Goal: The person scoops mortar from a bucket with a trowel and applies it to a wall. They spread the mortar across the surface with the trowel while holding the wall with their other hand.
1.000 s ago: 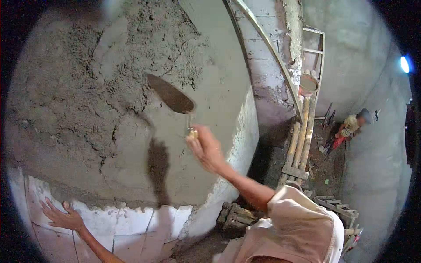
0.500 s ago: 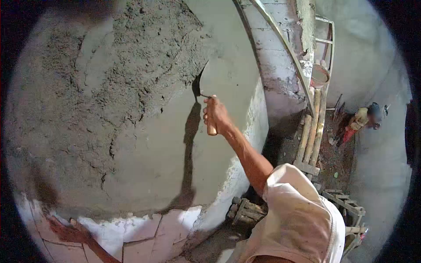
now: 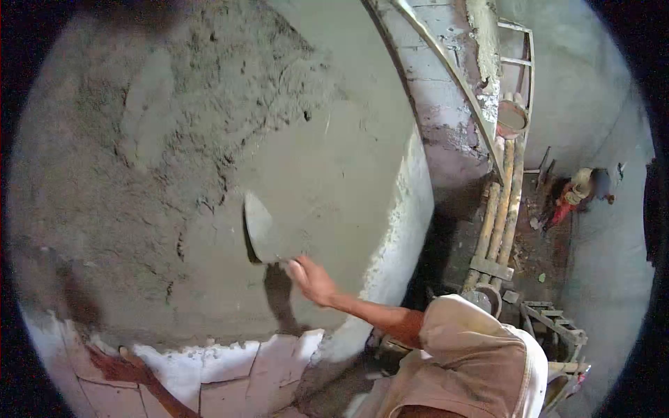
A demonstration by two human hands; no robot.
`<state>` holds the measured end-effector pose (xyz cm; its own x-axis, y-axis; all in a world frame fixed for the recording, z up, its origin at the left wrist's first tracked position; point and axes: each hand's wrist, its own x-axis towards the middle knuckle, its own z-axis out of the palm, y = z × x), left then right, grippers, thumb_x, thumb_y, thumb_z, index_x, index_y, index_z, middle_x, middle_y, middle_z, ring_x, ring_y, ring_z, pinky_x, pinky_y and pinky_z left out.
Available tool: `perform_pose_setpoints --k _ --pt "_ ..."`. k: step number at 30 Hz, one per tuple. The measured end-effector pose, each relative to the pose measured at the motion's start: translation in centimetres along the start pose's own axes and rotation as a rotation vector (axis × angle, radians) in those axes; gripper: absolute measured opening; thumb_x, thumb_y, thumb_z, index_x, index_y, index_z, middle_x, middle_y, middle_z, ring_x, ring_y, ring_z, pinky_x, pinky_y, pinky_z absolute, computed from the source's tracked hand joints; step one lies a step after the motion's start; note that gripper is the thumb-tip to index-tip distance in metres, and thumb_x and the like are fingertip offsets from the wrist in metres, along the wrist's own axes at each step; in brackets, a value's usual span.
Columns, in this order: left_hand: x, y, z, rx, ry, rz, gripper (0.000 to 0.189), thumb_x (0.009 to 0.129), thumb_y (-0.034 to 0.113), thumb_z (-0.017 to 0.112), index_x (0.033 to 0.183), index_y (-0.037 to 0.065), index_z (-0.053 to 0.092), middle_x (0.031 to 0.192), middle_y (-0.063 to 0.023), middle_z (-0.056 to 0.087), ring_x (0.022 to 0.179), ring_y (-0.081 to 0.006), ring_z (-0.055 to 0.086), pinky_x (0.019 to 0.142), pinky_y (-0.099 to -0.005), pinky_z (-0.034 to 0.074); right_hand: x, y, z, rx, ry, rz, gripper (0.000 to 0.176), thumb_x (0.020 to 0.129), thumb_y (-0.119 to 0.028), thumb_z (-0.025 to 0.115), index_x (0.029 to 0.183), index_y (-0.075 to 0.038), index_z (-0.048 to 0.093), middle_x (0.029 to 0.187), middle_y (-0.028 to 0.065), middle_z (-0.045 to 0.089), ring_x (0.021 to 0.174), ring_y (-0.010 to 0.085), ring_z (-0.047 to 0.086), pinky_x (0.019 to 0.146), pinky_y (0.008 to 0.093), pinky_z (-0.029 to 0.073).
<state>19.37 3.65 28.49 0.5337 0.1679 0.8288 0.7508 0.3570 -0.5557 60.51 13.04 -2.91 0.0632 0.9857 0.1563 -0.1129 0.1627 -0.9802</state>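
- Head view: right hand closed around the handle of the trowel, its blade at the smoothed plaster.
- Left hand open, thumb apart, at the bare blocks.

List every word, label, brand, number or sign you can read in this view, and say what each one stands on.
None can be read.
Trowel: no marking shows on the blade.
Wall: no writing shows.
Bucket: too small to tell if it is marked.
Far person's clothes: too small and blurred to tell.
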Motion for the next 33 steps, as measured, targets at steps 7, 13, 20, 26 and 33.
perform_pose_setpoints --k 7,13,20,26,33 --pt "3.9 5.3 -0.4 0.136 0.036 -0.382 0.075 0.099 0.06 0.025 0.146 0.003 0.034 0.147 -0.0197 0.04 0.129 -0.0389 0.044 0.099 -0.0506 0.037 6.8 4.8 -16.5 -0.481 0.269 -0.143 0.026 0.097 -0.029 0.053 0.1 -0.004 0.055 0.075 0.0176 0.06 0.065 0.0364 0.06 0.058 0.0408 0.048" --pt "-1.9 -2.2 4.7 0.159 0.074 -0.475 0.06 0.104 0.046 0.028 0.148 0.006 0.033 0.147 -0.0173 0.038 0.124 -0.0376 0.049 0.093 -0.0537 0.041 18.0 5.4 -24.8 -0.879 0.272 -0.589 0.027 0.095 -0.038 0.055 0.104 -0.013 0.056 0.083 0.0101 0.062 0.066 0.0317 0.064 0.055 0.0434 0.05" --pt "5.3 5.4 0.9 0.117 -0.002 -0.33 0.059 0.102 0.047 0.036 0.142 0.003 0.04 0.136 -0.0211 0.048 0.118 -0.0374 0.052 0.094 -0.0525 0.043 31.3 3.0 -28.5 -0.766 0.376 -0.636 0.035 0.096 -0.045 0.051 0.102 -0.011 0.055 0.087 0.0127 0.063 0.075 0.0369 0.064 0.06 0.0463 0.051" --pt "2.4 0.0 2.4 -0.223 0.138 -0.513 0.06 0.1 0.041 0.048 0.14 -0.003 0.038 0.126 -0.024 0.053 0.11 -0.0378 0.055 0.09 -0.051 0.047 36.2 -1.8 -32.8 -0.738 0.361 -0.536 0.037 0.099 -0.041 0.049 0.101 -0.005 0.055 0.076 0.021 0.06 0.067 0.0425 0.059 0.059 0.0451 0.047" --pt "3.3 3.5 1.6 0.297 0.1 -0.206 0.06 0.102 0.04 0.042 0.143 -0.002 0.033 0.135 -0.025 0.046 0.118 -0.0378 0.052 0.095 -0.049 0.045 30.4 0.0 -28.5 -0.064 0.283 0.002 0.048 0.1 -0.048 0.04 0.095 -0.002 0.052 0.065 0.0081 0.051 0.05 0.019 0.049 0.046 0.0363 0.042"
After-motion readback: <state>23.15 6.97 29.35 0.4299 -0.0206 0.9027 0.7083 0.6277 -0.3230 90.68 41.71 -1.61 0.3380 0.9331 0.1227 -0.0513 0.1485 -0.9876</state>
